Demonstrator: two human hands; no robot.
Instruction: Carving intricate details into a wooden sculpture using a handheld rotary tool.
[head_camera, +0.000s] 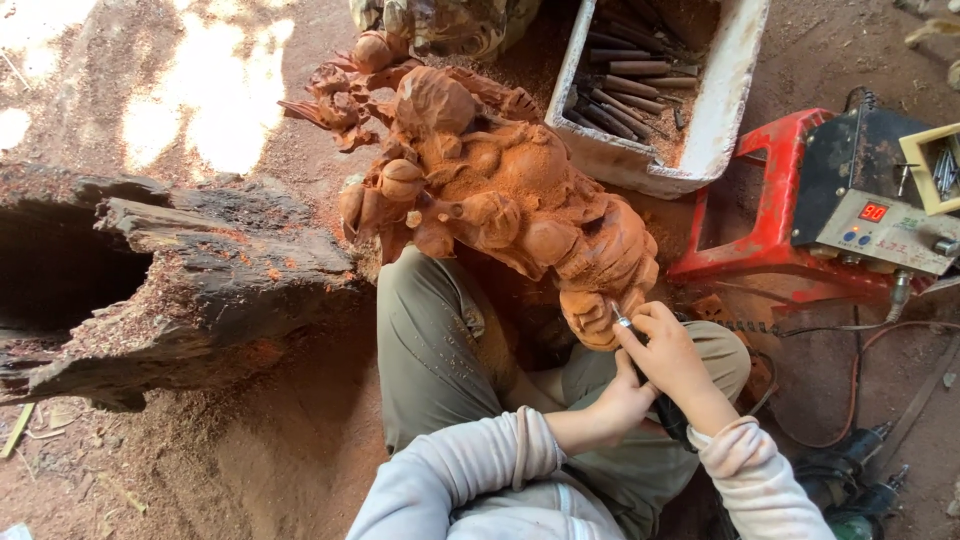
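Head view looks down: my right hand (672, 352) pinches a thin carving tool (622, 318) against the red wood carving (500, 190) leaning on my lap. My left hand (620, 400) curls underneath, steadying it.

One wood carving (500, 190), one white tray (722, 110) of many chisels (625, 90), one red machine (850, 210), one log (190, 280), two hands: left hand (622, 402), right hand (668, 352).

Soft daylight shade, sharp focus throughout — blown-out sun patches on the dirt floor (215, 110) upper left.
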